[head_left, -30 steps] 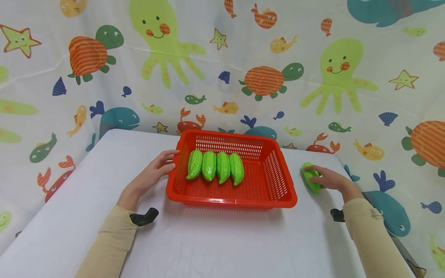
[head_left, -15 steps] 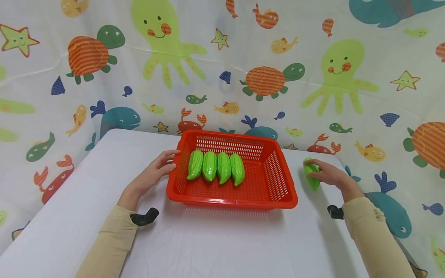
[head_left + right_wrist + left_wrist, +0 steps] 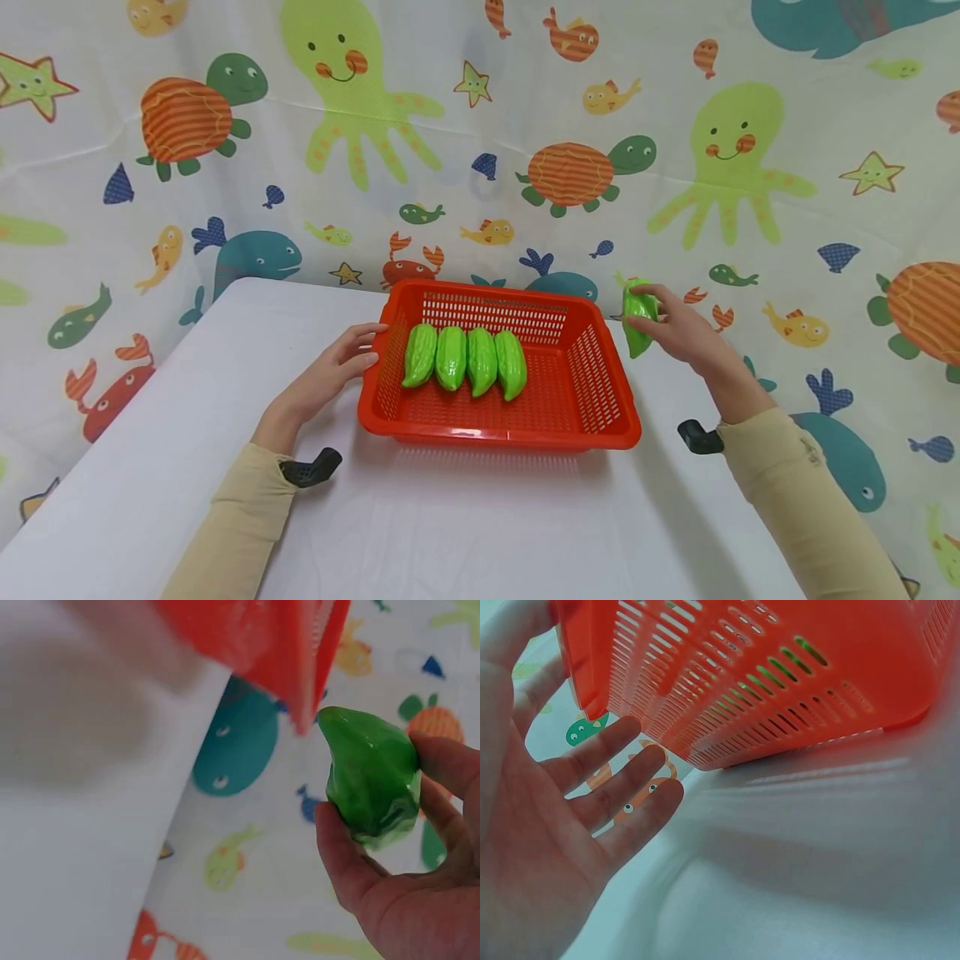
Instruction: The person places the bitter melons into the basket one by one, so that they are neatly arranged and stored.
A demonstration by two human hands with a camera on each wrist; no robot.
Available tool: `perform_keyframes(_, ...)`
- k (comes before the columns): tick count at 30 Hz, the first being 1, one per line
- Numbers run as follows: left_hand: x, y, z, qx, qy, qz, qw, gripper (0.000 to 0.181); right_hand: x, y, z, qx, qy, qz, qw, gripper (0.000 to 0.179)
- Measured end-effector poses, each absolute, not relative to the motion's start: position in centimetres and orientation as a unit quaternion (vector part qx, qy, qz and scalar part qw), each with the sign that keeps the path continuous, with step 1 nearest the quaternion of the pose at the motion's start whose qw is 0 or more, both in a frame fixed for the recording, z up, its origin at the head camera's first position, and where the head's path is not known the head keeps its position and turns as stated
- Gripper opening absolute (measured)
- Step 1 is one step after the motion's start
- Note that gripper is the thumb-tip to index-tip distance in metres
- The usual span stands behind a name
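Observation:
A glossy green bitter melon (image 3: 638, 318) is pinched between the thumb and fingers of my right hand (image 3: 678, 329), raised off the table just beyond the basket's right side. In the right wrist view the bitter melon (image 3: 373, 778) points its narrow end toward the red rim. My left hand (image 3: 330, 372) touches the left rim of the red plastic basket (image 3: 495, 440) with thumb and forefinger. Seen from the left wrist, its other fingers (image 3: 634, 825) are extended beside the slotted wall. Several more bitter melons (image 3: 451, 358) lie side by side in the basket's left half.
The basket stands on a white-covered table (image 3: 480, 525). Behind it hangs a curtain (image 3: 480, 125) printed with sea animals. Inside the basket, bare red floor (image 3: 551, 387) shows to the right of the melons.
My right hand has lifted the bitter melon from the table at the right and carried it up and left toward the basket. The left hand and basket have stayed put.

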State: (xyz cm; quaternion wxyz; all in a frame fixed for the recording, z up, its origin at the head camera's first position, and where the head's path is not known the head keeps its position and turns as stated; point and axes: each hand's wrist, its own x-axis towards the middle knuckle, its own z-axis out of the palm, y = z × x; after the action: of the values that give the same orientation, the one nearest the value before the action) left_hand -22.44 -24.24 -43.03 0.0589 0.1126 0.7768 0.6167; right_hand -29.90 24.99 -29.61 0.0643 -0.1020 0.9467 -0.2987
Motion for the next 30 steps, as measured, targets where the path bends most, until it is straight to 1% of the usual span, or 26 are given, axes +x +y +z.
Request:
perform_keyframes(8, -22.4, -24.2, -43.0, 0.116, 0.775, 0.619, 0.057, 0.054, -29.6, 20.7, -27.6, -0.127, 0.933, -0.335, 0.03, 0.06)
perform_keyframes(15, -22.3, -24.1, -42.9, 0.118, 0.774, 0.619, 0.057, 0.054, -30.0, 18.0, -27.7, -0.137, 0.924, -0.352, 0.054, 0.059)
perform_keyframes(20, -22.2, -24.1, -42.8, 0.119, 0.775, 0.619, 0.058, 0.054, -30.6, 16.6, -28.3, -0.147, 0.918, -0.362, 0.068, 0.055)
perform_keyframes(23, -22.2, -24.1, -42.7, 0.118, 0.775, 0.618, 0.058, 0.054, -31.2, 16.1, -28.8, -0.156, 0.912, -0.368, 0.093, 0.052)
perform_keyframes(27, -22.2, -24.1, -42.7, 0.115, 0.776, 0.617, 0.058, 0.054, -31.9, 15.4, -29.6, -0.176, 0.906, -0.352, 0.159, 0.05)
perform_keyframes(30, -22.1, -24.1, -42.7, 0.114, 0.776, 0.618, 0.056, 0.054, -32.2, 14.8, -30.1, -0.19, 0.914, -0.306, 0.189, 0.048)
